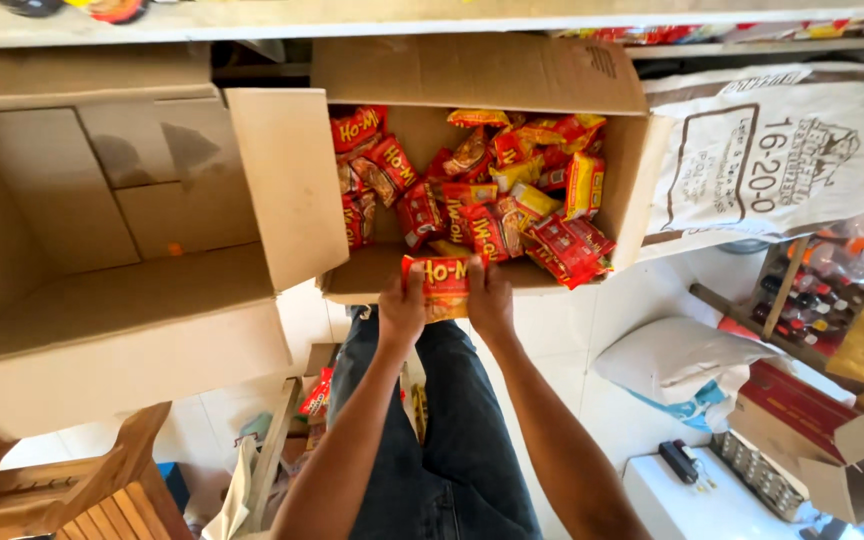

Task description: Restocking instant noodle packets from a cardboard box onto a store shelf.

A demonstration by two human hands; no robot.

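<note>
- At the near edge of the open cardboard box [472,75], a red and yellow snack packet [444,285] is held between both hands, just over the box's front flap.
- The left hand [401,310] is closed on the packet's left end, with the fingers curled together around it.
- The right hand [490,302] is clamped on the packet's right end, fingers together and wrapped over the edge.
- Inside the box a loose heap of similar red packets [482,190] is seen, lying mostly toward the right half and touching one another.
- Beside it on the left, a larger cardboard box [112,300] stands open, its flap touching the first box.
- To the right, a white printed sack [782,150] is leaned against the box's side.
- Lower right, a white pillow-like bag [677,360] is laid on the tiled floor, near a small red-lidded carton [832,440].
- Below the hands, the person's dark jeans [442,440] are visible.
- At lower left, part of a wooden stool [62,480] is shown.
</note>
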